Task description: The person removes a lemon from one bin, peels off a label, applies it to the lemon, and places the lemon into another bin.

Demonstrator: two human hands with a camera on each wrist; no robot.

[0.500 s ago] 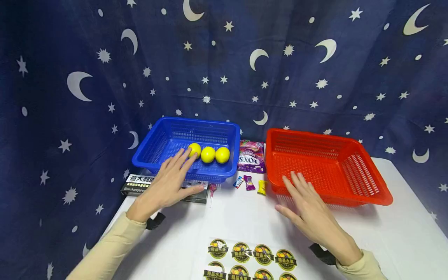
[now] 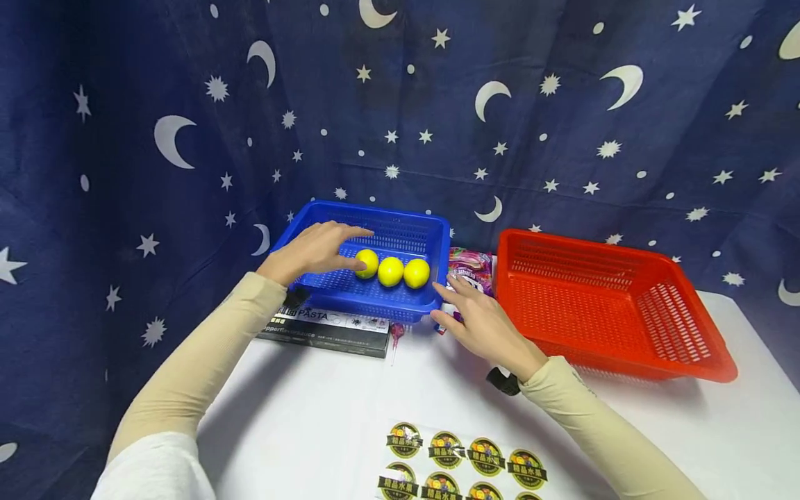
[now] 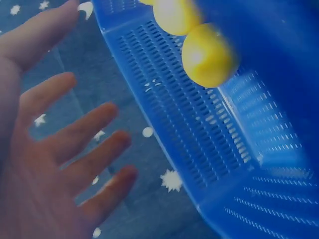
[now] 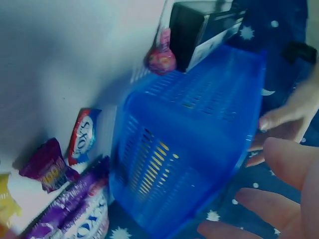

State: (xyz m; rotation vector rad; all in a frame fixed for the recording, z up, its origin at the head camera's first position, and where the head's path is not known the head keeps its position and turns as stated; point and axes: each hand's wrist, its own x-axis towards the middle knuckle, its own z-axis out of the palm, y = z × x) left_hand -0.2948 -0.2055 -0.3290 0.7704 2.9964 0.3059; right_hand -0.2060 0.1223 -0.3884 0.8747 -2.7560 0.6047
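Note:
My left hand [image 2: 321, 248] is above the left part of the blue basket [image 2: 340, 300], fingers spread and pointing right, with nothing in its grasp. Inside the basket, three shiny round yellow balls [image 2: 390, 271] sit in a row, just right of the left thumb. My right hand [image 2: 484, 321] reaches toward the basket's right rim, its fingers extended and fingertips close to that edge. It partly covers a purple Fox's candy bag [image 2: 470, 261] in the head view. In the right wrist view, both hands show near the blue basket's far side.
A red basket [image 2: 571, 309] stands at the right. A black pasta box [image 2: 328, 333] and a lollipop [image 2: 396, 331] lie before the blue basket. Small wrapped candies [image 4: 83, 137] lie beside the bag. A sheet of round stickers [image 2: 446, 449] lies in front.
My left hand has moved up and over the blue basket. My right hand has left the red basket's edge and moved left to the blue one. The head view has shifted slightly.

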